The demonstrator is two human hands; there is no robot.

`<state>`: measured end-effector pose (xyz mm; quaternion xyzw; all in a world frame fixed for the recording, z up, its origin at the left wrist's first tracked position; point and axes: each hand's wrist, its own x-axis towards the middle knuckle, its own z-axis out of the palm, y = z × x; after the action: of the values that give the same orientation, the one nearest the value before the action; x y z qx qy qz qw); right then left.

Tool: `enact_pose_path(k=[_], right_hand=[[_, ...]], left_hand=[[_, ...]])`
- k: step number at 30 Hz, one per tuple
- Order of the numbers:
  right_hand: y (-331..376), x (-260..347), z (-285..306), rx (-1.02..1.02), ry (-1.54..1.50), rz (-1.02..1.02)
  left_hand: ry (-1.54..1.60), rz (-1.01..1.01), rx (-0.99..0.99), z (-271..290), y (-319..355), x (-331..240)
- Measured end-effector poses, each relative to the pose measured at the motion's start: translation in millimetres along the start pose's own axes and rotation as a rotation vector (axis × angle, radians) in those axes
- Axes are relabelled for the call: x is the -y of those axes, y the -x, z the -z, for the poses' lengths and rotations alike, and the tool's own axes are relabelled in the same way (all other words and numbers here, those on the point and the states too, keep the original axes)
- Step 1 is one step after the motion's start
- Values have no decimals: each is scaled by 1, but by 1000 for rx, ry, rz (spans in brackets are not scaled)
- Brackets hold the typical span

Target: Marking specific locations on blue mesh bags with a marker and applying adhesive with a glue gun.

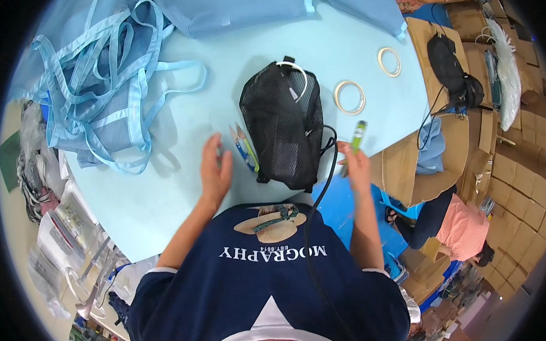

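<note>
A black mesh drawstring bag (281, 125) lies upright before me on the pale blue table (199, 119), with a white loop (303, 79) at its top. From its right side a black cord (327, 186) runs down over my shirt. My right hand (356, 166) is closed round a short green object with dark parts (359, 135), whose kind I cannot make out, held at the table's right edge. To the left of the bag, my left hand (215, 174) is held with its fingers apart and empty. Slim pointed tools with green and blue handles (246, 150) lie between that hand and the bag.
Two tape rolls (349, 97) lie right of the bag. Blue mesh bags with straps (108, 98) pile up at the far left; more blue mesh fabric (237, 12) lies along the back. A cardboard box (429, 165) stands at right, with a crouching person (461, 227) beyond it.
</note>
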<state>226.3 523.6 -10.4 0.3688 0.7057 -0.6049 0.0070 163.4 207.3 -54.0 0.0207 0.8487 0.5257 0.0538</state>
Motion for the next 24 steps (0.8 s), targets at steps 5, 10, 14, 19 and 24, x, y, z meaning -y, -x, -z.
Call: enact_pose_path(k=[5, 10, 14, 19, 24], right_hand=[[-11, -12, -63, -95, 454, 653], [-22, -3, -77, -162, 120, 248], [-45, -13, -60, -160, 96, 227], [-64, 21, -16, -284, 85, 261], [-121, 9, 45, -286, 222, 328]], left_hand=[[134, 261, 67, -24, 3, -51], [-460, -205, 65, -56, 10, -56], [-298, -220, 144, -89, 4, -69], [-183, -267, 251, -132, -14, -89], [-160, -294, 398, -192, -39, -102]])
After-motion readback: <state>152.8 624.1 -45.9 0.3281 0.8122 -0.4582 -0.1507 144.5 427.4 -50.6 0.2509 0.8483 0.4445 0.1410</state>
